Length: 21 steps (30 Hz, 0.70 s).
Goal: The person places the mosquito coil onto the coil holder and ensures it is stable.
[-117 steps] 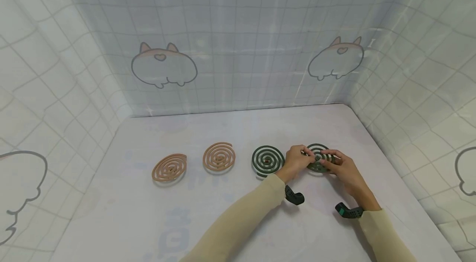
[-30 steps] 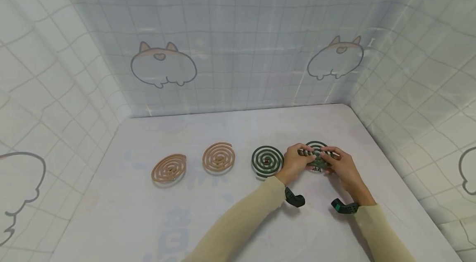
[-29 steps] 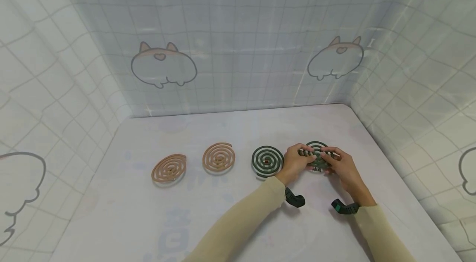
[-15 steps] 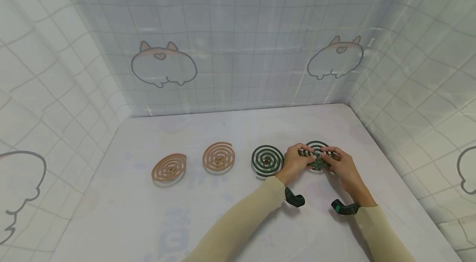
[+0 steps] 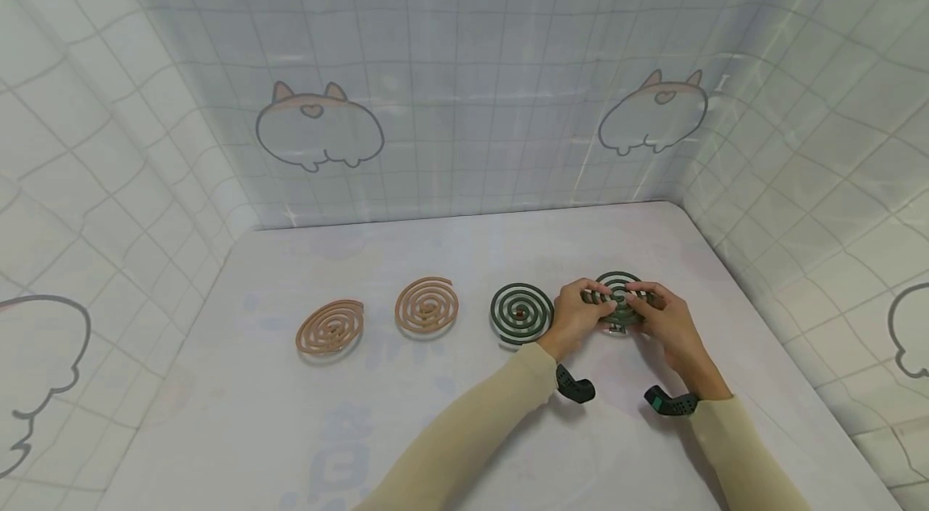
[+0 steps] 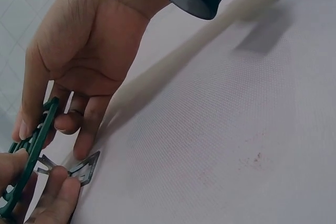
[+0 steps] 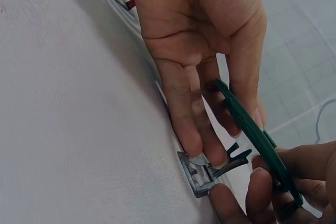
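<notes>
At the right of the head view, both hands hold a dark green mosquito coil [image 5: 621, 313]. My left hand [image 5: 576, 309] pinches its left side and my right hand [image 5: 671, 326] its right side. Under the coil, a small metal coil stand [image 7: 199, 176] with raised prongs rests on the white surface. Fingertips of both hands touch this stand in the wrist views. Seen from the left wrist, the coil [image 6: 32, 156] is tilted steeply, close over the prongs. Beside my left wrist lies another green coil [image 5: 521, 313], with a small reddish piece at its centre.
Two brown mosquito coils, one at the far left [image 5: 331, 327] and one nearer the middle [image 5: 427, 307], lie in the same row. The white table [image 5: 276, 430] is enclosed by grid-patterned curtain walls [image 5: 464, 92] at the back and sides.
Since the earliest frame, the held coil has moved slightly up in the head view, and the metal stand now shows below it. My right wrist has shifted slightly left. The other coils have stayed put.
</notes>
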{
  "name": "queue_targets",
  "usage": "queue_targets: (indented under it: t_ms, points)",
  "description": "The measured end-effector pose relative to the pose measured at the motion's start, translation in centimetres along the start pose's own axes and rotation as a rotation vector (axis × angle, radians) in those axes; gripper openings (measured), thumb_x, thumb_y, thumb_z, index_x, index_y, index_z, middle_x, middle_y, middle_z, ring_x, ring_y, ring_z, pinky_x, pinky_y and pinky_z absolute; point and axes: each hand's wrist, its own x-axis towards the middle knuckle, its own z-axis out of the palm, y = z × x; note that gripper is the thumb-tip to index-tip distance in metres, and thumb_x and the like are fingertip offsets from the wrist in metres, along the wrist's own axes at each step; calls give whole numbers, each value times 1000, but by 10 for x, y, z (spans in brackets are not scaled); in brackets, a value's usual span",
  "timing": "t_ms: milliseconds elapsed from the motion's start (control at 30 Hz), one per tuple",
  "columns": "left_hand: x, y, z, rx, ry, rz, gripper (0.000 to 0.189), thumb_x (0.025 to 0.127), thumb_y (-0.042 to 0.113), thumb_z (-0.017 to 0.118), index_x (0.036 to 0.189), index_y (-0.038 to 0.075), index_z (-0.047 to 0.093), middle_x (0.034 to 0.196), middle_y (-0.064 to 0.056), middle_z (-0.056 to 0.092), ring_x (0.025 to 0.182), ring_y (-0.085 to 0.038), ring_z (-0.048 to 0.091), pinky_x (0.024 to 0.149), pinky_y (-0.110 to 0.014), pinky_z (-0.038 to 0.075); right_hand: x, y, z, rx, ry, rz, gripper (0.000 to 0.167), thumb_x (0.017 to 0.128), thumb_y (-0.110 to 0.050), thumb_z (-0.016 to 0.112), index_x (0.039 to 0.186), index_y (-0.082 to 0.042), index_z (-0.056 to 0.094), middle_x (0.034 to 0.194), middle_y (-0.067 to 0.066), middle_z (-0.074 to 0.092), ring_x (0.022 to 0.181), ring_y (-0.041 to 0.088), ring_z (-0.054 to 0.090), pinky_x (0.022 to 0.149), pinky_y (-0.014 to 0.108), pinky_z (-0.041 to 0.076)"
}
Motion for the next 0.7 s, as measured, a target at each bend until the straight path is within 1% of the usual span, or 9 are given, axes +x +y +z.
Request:
queue_targets:
  t_ms: [267, 467, 700]
  points:
    - [-1, 0, 0, 7, 13, -14, 15, 88, -5, 78, 97, 7, 75, 86, -6, 61, 71, -17, 66, 67, -37, 62, -2, 1, 2, 2, 1, 34, 43, 103, -31, 66, 135, -4, 59, 115, -1, 64, 94, 7, 64, 78, 26, 58]
    - [-1, 1, 1, 10, 28, -3, 16, 87, -6, 78, 97, 6, 74, 83, -6, 61, 72, -22, 67, 68, -40, 63, -2, 1, 5, -2, 0, 44, 47, 103, -33, 66, 138, -3, 57, 119, 2, 63, 96, 6, 64, 80, 24, 57]
    - [0, -1, 2, 6, 28, -18, 15, 88, -5, 78, 97, 7, 74, 85, -4, 63, 68, -16, 66, 65, -37, 62, -4, 2, 6, -2, 17, 53, 47, 105, -30, 64, 140, -2, 55, 125, 6, 62, 97, 4, 65, 81, 23, 57]
